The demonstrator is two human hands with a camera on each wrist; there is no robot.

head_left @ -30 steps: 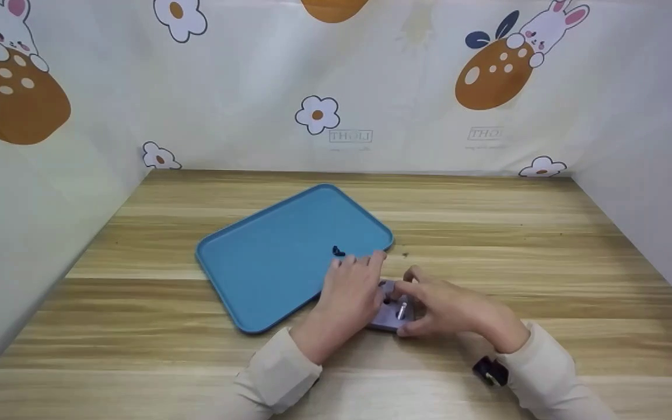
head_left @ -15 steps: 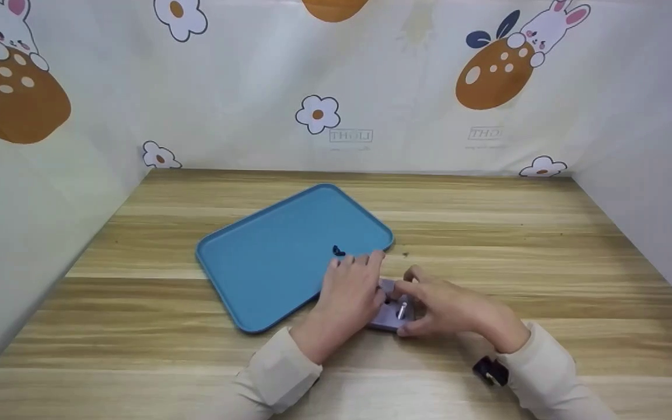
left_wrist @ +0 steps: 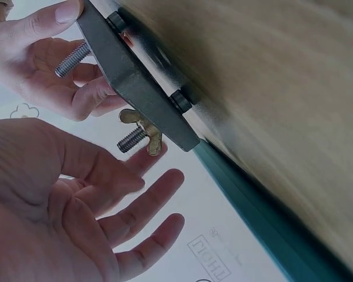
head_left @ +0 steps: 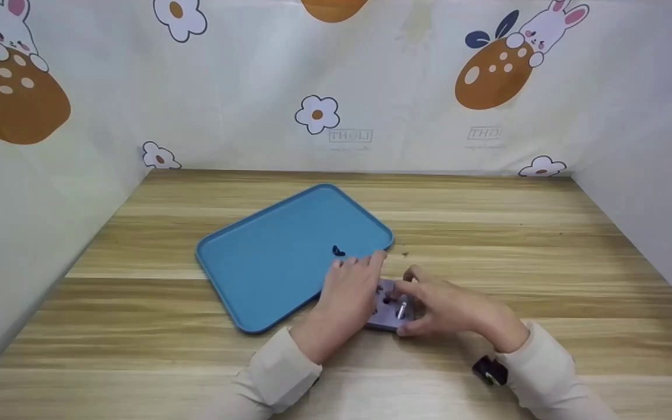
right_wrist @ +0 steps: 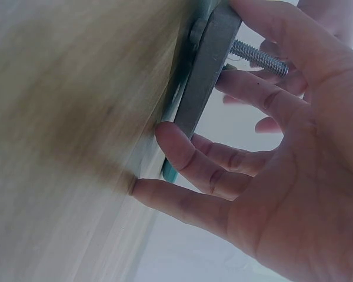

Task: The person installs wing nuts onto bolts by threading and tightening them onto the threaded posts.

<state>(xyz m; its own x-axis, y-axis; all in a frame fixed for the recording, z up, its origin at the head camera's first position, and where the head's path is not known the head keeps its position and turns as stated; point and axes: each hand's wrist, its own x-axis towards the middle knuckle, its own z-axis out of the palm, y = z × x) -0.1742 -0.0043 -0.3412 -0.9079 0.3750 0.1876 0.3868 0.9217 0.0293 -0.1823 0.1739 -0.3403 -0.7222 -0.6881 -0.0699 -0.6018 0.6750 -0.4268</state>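
Note:
A flat grey metal plate with holes lies in front of me, beside the tray's near edge. My right hand holds it by the edges, thumb on the near side and fingers across the far part. One threaded bolt sticks up bare from the plate. A second bolt carries a brass wing nut, seated close to the plate. Round black bolt heads show on the underside. Over the plate's left end is my left hand, its fingers loosely extended; a fingertip is right by the wing nut.
A blue tray lies slanted to the left, behind the left hand. A small black piece rests in it. Patterned cloth walls surround the wooden table at the back and sides.
My left thumb has drawn back slightly from the plate, so more of its left part and holes show. The right hand and the plate stay in place.

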